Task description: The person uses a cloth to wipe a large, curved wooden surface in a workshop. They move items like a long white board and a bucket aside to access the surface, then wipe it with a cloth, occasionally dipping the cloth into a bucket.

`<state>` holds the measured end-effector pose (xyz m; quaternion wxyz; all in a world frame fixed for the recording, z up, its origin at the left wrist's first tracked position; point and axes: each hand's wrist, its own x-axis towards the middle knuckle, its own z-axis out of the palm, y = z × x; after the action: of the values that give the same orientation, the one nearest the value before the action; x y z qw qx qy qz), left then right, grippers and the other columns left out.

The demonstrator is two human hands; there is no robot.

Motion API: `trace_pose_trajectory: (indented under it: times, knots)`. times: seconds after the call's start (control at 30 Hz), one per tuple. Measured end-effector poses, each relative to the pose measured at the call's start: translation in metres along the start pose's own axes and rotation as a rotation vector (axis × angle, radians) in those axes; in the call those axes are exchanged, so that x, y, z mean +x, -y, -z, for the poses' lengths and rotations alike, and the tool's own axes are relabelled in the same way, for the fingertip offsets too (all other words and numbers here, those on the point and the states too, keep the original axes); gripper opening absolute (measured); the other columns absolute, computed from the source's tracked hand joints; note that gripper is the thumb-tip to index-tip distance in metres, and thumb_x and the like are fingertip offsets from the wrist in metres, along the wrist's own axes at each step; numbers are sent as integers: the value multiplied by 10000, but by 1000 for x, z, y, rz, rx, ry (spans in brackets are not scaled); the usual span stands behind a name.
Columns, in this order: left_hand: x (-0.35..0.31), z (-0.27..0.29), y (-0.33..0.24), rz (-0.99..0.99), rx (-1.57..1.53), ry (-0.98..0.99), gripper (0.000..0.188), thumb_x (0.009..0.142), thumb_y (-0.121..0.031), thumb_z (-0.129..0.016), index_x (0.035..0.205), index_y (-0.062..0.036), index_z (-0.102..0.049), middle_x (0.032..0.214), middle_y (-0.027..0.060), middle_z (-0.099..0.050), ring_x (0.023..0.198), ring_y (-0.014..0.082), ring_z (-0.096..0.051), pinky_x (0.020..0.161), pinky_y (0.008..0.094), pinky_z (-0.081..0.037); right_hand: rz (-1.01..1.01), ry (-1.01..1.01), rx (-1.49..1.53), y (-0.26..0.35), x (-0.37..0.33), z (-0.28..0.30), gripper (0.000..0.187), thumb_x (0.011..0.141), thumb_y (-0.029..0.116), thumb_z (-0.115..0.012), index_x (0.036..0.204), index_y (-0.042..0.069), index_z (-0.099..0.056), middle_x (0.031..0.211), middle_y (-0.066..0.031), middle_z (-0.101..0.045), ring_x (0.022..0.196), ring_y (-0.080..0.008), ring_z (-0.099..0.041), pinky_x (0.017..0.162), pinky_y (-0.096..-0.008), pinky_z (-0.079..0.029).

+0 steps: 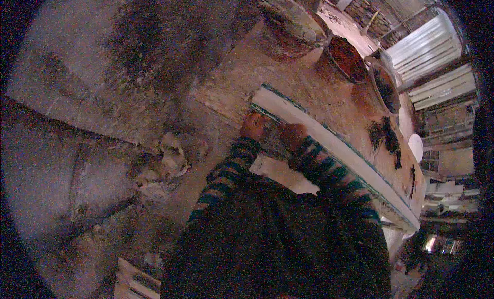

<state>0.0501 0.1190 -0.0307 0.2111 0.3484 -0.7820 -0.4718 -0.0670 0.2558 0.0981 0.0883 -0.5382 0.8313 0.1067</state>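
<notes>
Long, straight white bar with green edges on brown flat-topped desk; bare left hand, bare right hand near 1 end.
Likely stiff, fairly light; best held across both long edges, mid-length. Fingers: can't tell, too dark.

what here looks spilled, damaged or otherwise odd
Irregular dark clumps lie on the tabletop beyond the long green-edged white board, possibly spilled; what they are is unclear. At upper left, a large black smudge stains the grey surface.
</notes>
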Motion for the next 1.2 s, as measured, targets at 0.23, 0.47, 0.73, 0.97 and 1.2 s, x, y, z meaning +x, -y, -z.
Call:
trace_pose_trajectory:
  times: [0.23, 0.47, 0.73, 0.97, 1.2]
  knots:
    - [20, -32, 27, -76, 103, -431, 461, 877, -442, -776, 1095, -45, -692, 1268, 204, -642, 1211, 401, -588, 1039, 505, -487, -41, -79, -61, -14, -32, -16, 294, 1031, 199, -494, 1232, 81, -672, 813, -201, -706, 743, -403, -711, 687, -532, -571]
    - [21, -35, 50, -289, 112, -362, 337, 889, -173, -723, 1197, -47, -669, 1337, 222, -590, 1241, 417, -556, 1101, 505, -452, -21, -247, -114, -14, -49, -1, 276, 1038, 187, -495, 1253, 83, -632, 868, -211, -695, 760, -430, -699, 709, -551, -571]
    - [15, -15, 42, -265, 204, -130, 498, 870, -105, -659, 1363, -69, -598, 1438, 239, -513, 1303, 455, -501, 1120, 535, -434, 109, -390, 103, 15, -44, 61, 259, 1019, 194, -524, 1236, 103, -632, 1013, -192, -688, 887, -413, -698, 682, -533, -578]
    - [12, -44, 37, -366, 158, -184, 543, 844, -135, -665, 1376, -56, -583, 1400, 240, -537, 1306, 453, -471, 1120, 542, -423, -10, -178, 26, 5, -26, 53, 253, 998, 210, -556, 1228, 134, -629, 1036, -161, -674, 815, -406, -694, 661, -520, -575]
    - [21, -56, 43, -403, 208, -141, 555, 832, -164, -678, 1375, -93, -587, 1389, 225, -538, 1266, 465, -464, 1128, 566, -396, -29, -103, 108, 4, -23, 54, 293, 994, 200, -565, 1263, 92, -608, 1067, -216, -664, 913, -433, -685, 758, -554, -566]
